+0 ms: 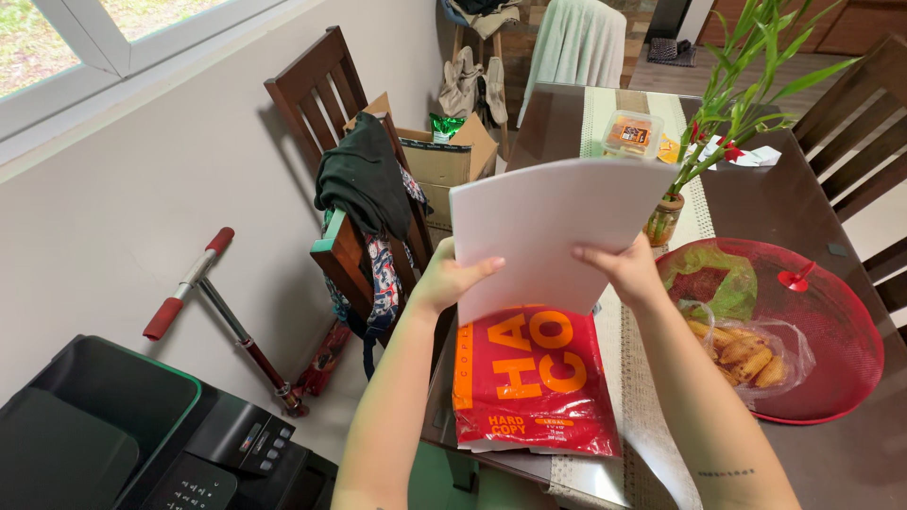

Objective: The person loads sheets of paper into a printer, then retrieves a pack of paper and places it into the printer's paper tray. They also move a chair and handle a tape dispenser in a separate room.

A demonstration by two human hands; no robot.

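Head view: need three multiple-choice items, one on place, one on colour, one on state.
1. Where does the red and orange paper ream wrapper lie?
A. on the dark glossy table
B. on the black printer
C. on the floor

2. What colour are the grips of the scooter leaning at the wall?
A. blue
B. red
C. yellow

3. How is the white stack of paper sheets held?
A. by the left hand and the right hand together
B. by one hand
C. by neither, flat on the table

Key: 1 A, the wrapper rests at the table's near edge. 2 B, both grips are red. 3 A, fingers of both hands grip its lower edge, raised above the wrapper.
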